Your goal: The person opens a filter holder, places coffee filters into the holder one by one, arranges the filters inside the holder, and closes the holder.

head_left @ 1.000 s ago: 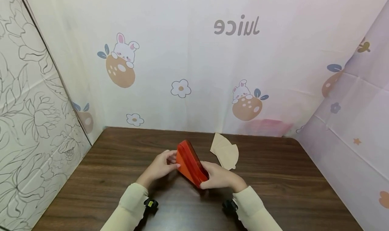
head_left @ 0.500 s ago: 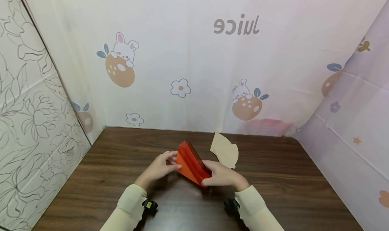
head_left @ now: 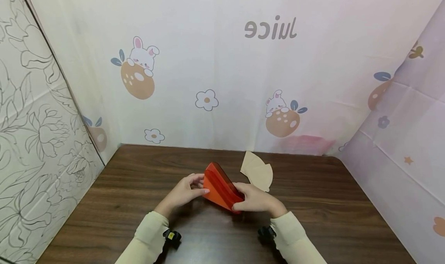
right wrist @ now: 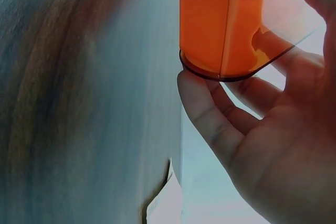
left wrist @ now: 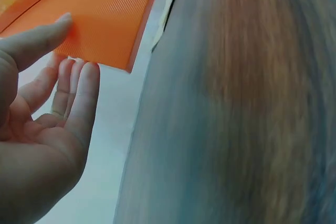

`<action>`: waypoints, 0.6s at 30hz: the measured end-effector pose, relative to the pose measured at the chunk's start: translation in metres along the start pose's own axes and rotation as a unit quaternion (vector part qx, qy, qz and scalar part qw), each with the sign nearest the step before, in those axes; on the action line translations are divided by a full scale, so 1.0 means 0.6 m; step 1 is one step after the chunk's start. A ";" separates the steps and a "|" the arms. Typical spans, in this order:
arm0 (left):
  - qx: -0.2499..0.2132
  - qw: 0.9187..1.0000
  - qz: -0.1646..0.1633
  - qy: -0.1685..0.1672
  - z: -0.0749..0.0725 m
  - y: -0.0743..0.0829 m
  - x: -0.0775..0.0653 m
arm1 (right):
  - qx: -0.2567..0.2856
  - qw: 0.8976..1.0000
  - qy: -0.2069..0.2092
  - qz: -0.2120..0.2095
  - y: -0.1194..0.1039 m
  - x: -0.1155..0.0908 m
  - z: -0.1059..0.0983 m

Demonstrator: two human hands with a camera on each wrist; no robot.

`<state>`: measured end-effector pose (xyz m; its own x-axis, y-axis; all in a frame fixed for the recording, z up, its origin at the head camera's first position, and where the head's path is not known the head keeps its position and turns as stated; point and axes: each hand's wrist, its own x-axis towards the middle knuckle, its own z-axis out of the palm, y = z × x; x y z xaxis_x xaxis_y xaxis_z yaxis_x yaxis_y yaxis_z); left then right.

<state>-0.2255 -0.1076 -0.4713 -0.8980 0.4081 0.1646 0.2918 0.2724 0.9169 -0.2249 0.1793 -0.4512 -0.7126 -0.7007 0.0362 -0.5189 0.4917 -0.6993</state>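
An orange wedge-shaped case [head_left: 217,192], partly see-through, is held up at a slant over the table between both hands. My left hand [head_left: 184,190] pinches its left side, the thumb on the ribbed orange face and the fingers behind. In the left wrist view, that flat face [left wrist: 107,22] of the case shows above the left hand [left wrist: 50,103]. My right hand [head_left: 255,198] grips the lower right end. The right wrist view has the case's rounded see-through end [right wrist: 210,30] between the thumb and fingers of the right hand [right wrist: 273,129].
Tan fan-shaped papers [head_left: 259,173], looking like cone coffee filters, lie overlapped behind the right hand. The dark wood table [head_left: 139,171] ends against a printed curtain [head_left: 208,63]. Curtains also hang at left and right.
Both hands have shifted slightly to the right with the case. It has tipped a little, its lower end swinging outward to the right. The papers stay in place.
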 end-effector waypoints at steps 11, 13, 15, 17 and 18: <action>-0.026 0.999 -0.021 -0.020 0.008 0.003 -0.003 | -0.002 1.000 -0.002 0.005 0.002 -0.008 -0.005; -0.023 0.999 -0.020 -0.021 0.009 0.003 -0.003 | -0.001 1.000 -0.003 0.006 0.002 -0.010 -0.005; -0.022 0.999 -0.020 -0.024 0.010 0.003 -0.004 | 0.001 1.000 -0.004 0.005 0.002 -0.012 -0.005; -0.027 0.999 -0.018 -0.028 0.011 0.004 -0.006 | 0.002 1.000 -0.003 0.003 0.003 -0.013 -0.005; -0.030 0.999 -0.015 -0.031 0.012 0.004 -0.006 | 0.003 1.000 -0.003 0.001 0.003 -0.014 -0.005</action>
<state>-0.2191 -0.1024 -0.4722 -0.8837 0.4537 0.1149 0.2427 0.2342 0.9414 -0.2211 0.1876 -0.4506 -0.7110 -0.7025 0.0302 -0.5140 0.4899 -0.7041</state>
